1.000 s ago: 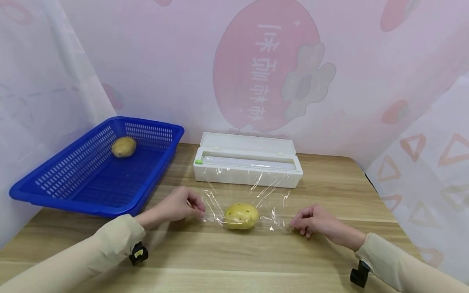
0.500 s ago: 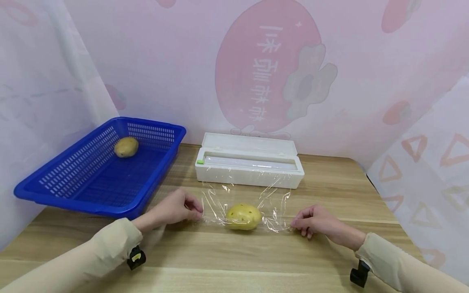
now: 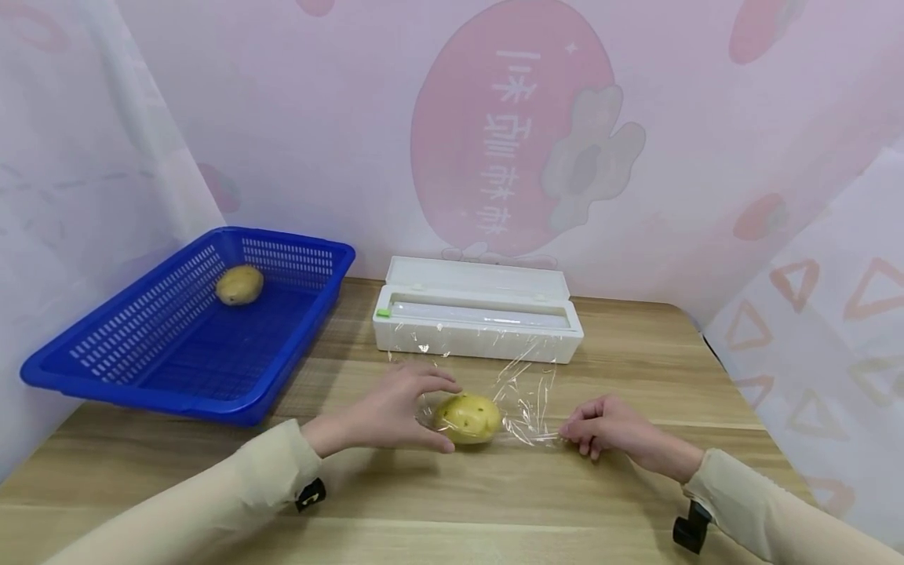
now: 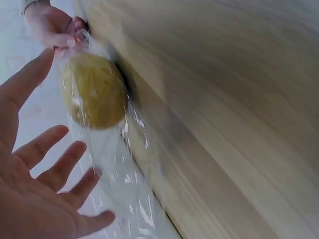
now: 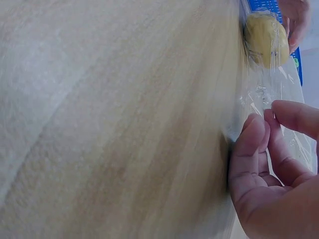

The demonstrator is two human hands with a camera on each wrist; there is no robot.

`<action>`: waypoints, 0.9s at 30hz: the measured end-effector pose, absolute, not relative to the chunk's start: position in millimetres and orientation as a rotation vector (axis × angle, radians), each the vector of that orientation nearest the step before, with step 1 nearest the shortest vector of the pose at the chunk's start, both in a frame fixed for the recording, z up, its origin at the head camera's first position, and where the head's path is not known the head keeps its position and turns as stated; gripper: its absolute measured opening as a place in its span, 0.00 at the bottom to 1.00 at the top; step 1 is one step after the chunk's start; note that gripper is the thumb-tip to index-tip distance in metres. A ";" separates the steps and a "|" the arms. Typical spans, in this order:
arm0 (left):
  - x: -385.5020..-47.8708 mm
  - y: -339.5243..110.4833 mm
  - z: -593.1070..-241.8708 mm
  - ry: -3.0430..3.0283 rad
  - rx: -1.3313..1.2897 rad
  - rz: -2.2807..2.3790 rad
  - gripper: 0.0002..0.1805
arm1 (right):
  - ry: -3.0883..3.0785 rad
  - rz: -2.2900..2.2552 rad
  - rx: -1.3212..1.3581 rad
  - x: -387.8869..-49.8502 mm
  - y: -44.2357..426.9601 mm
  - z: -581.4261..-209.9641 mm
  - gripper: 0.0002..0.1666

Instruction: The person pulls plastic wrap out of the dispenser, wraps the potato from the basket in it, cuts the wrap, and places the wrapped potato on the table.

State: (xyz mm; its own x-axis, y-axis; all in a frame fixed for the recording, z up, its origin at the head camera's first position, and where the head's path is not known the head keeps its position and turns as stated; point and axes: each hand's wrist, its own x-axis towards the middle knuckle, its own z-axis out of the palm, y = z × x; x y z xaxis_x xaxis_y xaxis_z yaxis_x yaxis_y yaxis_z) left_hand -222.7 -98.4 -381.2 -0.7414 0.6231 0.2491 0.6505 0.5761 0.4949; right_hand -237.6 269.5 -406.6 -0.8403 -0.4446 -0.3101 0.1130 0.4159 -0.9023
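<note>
A yellow potato (image 3: pixel 469 417) lies on the table, with clear plastic wrap (image 3: pixel 524 396) over it that runs back to the white wrap box. My left hand (image 3: pixel 395 410) is spread at the potato's left side, fingers behind and thumb in front; in the left wrist view the fingers (image 4: pixel 65 162) are apart and grip nothing. My right hand (image 3: pixel 610 431) pinches the wrap's near right corner between thumb and fingertips, as the right wrist view also shows. Creases and glare mark the wrap between the potato (image 5: pixel 266 41) and that hand.
Behind the potato stands the white wrap box (image 3: pixel 480 337), lid up, a roll inside and a green piece at its left end. On the left is a blue basket (image 3: pixel 293 357) holding another potato (image 3: pixel 239 285). A printed cloth (image 3: pixel 339 125) hangs behind the wooden table (image 3: pixel 494 510).
My left hand has let go of the wrap's left corner and moved right to the potato, its fingers spreading. The right hand keeps its pinch in nearly the same place.
</note>
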 end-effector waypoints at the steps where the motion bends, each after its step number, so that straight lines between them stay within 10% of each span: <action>1: -223.5 -94.1 -382.1 -2.749 -1.132 -0.899 0.41 | 2.157 -1.438 -0.278 -238.1 270.0 -406.7 0.15; 17: -246.1 -79.7 -393.0 -2.792 -1.074 -1.237 0.29 | 2.206 -1.457 -0.346 -242.5 274.6 -388.7 0.19; 27: -254.2 -84.0 -393.8 -2.803 -1.027 -1.326 0.26 | 2.902 -1.240 -1.498 -214.3 213.6 -351.0 0.09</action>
State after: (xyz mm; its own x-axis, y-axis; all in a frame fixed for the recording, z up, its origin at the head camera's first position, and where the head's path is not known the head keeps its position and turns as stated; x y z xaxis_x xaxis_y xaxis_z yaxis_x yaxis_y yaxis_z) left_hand -254.2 -84.0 -393.8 -0.7953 0.5881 0.1472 0.4869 0.4750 0.7330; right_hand -214.3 213.6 -351.0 -0.5820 -0.5684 0.5815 -0.8131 0.3992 -0.4236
